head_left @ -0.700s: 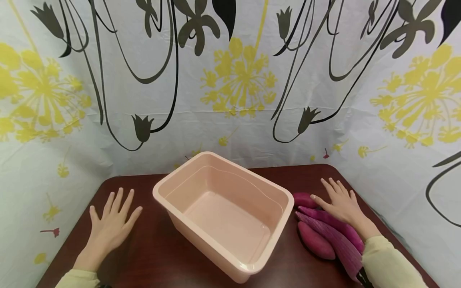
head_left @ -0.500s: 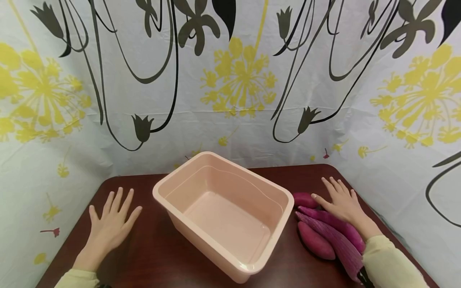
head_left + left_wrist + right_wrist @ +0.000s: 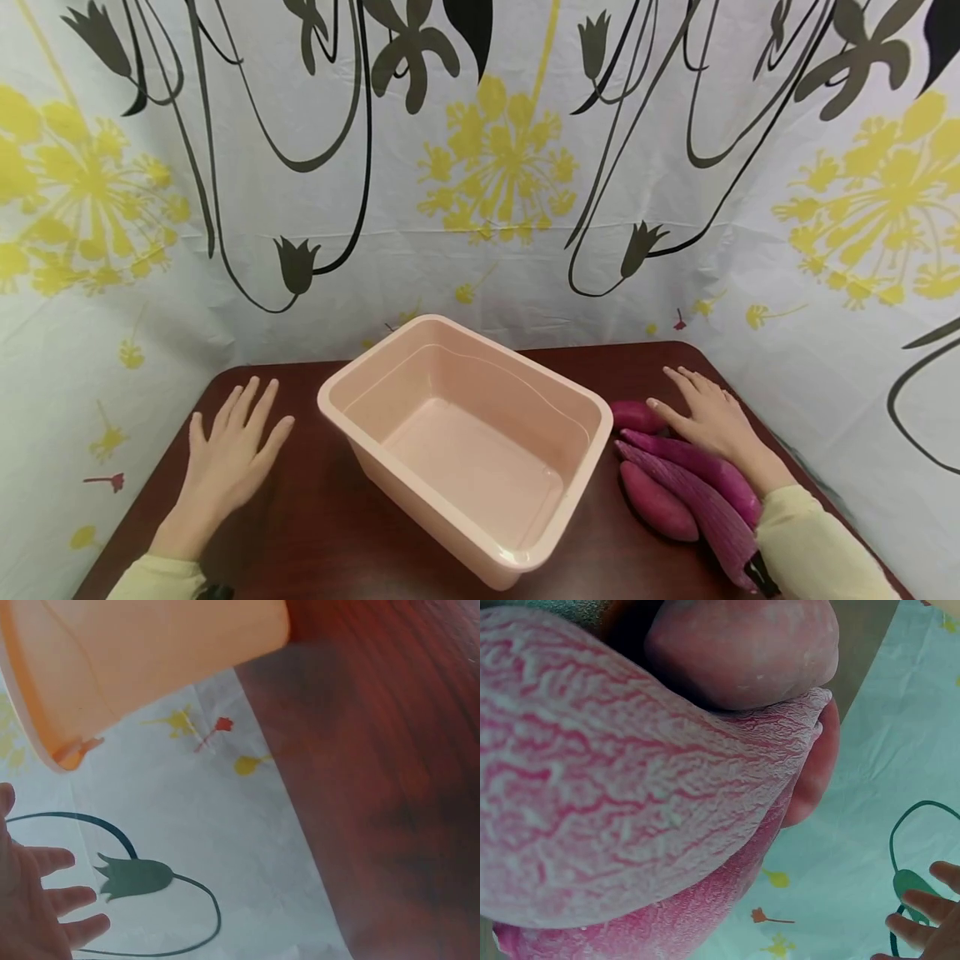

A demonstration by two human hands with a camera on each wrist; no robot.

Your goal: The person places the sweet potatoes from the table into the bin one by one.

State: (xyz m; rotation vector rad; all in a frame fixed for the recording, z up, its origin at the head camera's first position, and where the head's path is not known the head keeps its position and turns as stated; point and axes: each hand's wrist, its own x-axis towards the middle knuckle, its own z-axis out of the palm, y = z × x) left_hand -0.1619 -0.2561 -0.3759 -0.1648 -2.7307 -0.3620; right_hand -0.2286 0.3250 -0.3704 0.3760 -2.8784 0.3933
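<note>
My left hand (image 3: 225, 467) is held over the table left of the basin, its fingers spread and holding nothing. In the left wrist view the left hand (image 3: 37, 907) shows its fingers apart from the basin (image 3: 172, 645). To the right, my right hand (image 3: 712, 425) extends with straight fingers above a group of purple-pink sweet potatoes. They include a long wrinkled one (image 3: 693, 492), a smooth purple one (image 3: 708, 467), a reddish one (image 3: 658, 504) and a partly hidden one (image 3: 636, 415) at the back. The right hand (image 3: 934, 922) grips none of them.
A pale pink plastic basin (image 3: 495, 387), with nothing seen inside, stands turned at an angle mid-table. The dark red-brown table (image 3: 315, 517) has rounded far corners. White patterned cloth (image 3: 480, 283) hangs behind and on both sides.
My left hand has tilted a little, its fingers shifting slightly upward in view. The right hand has turned slightly, fingertips drifting left. Basin and sweet potatoes stay put.
</note>
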